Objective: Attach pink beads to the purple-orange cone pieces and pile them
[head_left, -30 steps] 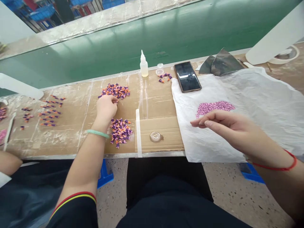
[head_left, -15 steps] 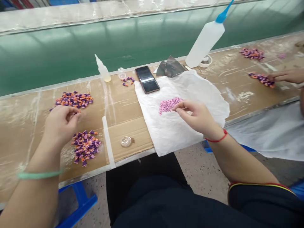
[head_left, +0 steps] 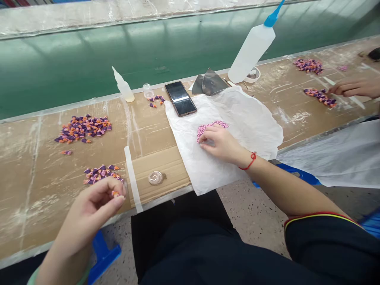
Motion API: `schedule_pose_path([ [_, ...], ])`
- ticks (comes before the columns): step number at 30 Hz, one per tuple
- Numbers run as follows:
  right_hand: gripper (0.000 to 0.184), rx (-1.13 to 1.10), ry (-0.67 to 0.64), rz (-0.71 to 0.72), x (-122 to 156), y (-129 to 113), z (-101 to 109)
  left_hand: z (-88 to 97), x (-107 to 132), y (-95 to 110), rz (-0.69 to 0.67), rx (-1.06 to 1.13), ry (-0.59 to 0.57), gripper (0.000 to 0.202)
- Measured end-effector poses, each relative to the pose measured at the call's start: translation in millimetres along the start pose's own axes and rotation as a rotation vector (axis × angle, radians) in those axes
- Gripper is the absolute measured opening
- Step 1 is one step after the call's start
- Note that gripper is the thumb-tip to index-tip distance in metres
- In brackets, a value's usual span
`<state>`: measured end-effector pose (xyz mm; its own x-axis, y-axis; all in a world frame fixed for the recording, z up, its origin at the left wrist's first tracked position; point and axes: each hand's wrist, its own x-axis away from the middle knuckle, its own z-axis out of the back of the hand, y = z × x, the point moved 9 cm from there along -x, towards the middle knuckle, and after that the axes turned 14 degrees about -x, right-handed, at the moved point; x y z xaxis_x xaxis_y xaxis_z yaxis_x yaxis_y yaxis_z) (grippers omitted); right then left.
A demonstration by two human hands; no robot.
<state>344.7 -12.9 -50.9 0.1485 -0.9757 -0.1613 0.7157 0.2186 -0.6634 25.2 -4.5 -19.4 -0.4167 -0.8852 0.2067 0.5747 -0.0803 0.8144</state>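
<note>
My left hand (head_left: 96, 208) is closed in a pinch on a small orange-and-pink piece (head_left: 115, 194) near the table's front edge. Just beyond it lies a heap of purple, pink and orange cone-shaped pieces (head_left: 99, 174), partly covered by the hand. A larger heap of similar pieces (head_left: 84, 128) sits farther back, with one loose piece (head_left: 67, 152) in front of it. My right hand (head_left: 221, 144) rests over a white sheet (head_left: 204, 174), fingers bent and nearly together at the left edge of a patch of tiny pink beads (head_left: 221, 124). Whatever is between those fingertips is too small to make out.
A phone (head_left: 180, 99), a small dropper bottle (head_left: 123, 87) and a large blue-tipped bottle (head_left: 252, 53) stand or lie along the back. A small clear round dish (head_left: 155, 177) lies near the front. At right, another person's hand (head_left: 353, 87) is beside more pieces.
My left hand has come from the back heap toward the front edge, its held piece now showing. My right hand has shifted left across the pink beads. The view has moved slightly.
</note>
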Motion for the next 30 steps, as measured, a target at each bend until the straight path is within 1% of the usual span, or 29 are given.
schedule_pose_path([
  [3, 0.010, 0.020, -0.018, 0.003, -3.2, 1.0, -2.0, -18.0, 9.0, 4.3, -0.084, 0.020, -0.089, 0.028],
  [6, 0.013, 0.040, -0.047, 0.006, -5.6, 0.2, -4.8, -37.3, 18.1, 5.0, -0.094, 0.028, -0.188, 0.026],
  [7, 0.013, 0.046, -0.057, 0.007, -6.4, -0.3, -5.9, -42.3, 21.0, 4.3, -0.084, 0.033, -0.202, 0.025],
  [9, 0.014, 0.054, -0.072, 0.008, -8.1, -1.3, -8.4, -49.4, 26.2, 1.2, -0.047, 0.056, -0.191, 0.023],
  [12, 0.015, 0.055, -0.077, 0.005, -10.2, -1.2, -11.6, -58.8, 30.3, -3.4, -0.008, 0.109, -0.158, 0.025],
  [14, 0.017, 0.040, -0.063, -0.003, -10.0, -0.6, -11.7, -67.9, 29.5, -1.4, -0.038, 0.139, -0.174, 0.026],
  [17, 0.017, -0.022, -0.027, -0.020, -4.7, -6.3, -8.5, -82.4, 22.1, 8.5, -0.088, 0.187, -0.190, 0.026],
  [19, 0.015, -0.097, -0.030, -0.022, 2.6, -19.7, -8.5, -90.6, 14.0, 18.9, -0.101, 0.244, -0.152, 0.025],
  [20, 0.015, -0.179, -0.034, -0.025, 7.0, -28.9, -9.3, -94.3, 9.7, 25.1, -0.106, 0.283, -0.118, 0.022],
  [21, 0.016, -0.277, -0.044, -0.026, 11.6, -39.5, -11.2, -98.2, 5.6, 32.1, -0.118, 0.330, -0.085, 0.018],
  [22, 0.017, -0.468, -0.030, -0.039, 16.1, -49.6, -12.2, -102.6, 1.9, 38.9, -0.132, 0.385, -0.058, 0.012],
  [23, 0.017, -0.624, 0.000, -0.045, 20.1, -59.4, -12.5, -108.3, -1.2, 44.9, -0.141, 0.438, -0.050, 0.012],
  [25, 0.016, -0.798, 0.063, -0.009, 26.3, -79.1, -13.2, -119.5, -5.0, 53.9, -0.155, 0.532, -0.052, 0.027],
  [27, 0.014, -0.800, 0.131, 0.063, 29.9, -95.5, -12.8, -125.7, -5.4, 58.4, -0.172, 0.581, -0.041, 0.035],
  [30, 0.012, -0.643, 0.253, 0.207, 33.6, -114.2, -6.8, -121.0, -1.0, 60.9, -0.226, 0.545, 0.046, 0.033],
])
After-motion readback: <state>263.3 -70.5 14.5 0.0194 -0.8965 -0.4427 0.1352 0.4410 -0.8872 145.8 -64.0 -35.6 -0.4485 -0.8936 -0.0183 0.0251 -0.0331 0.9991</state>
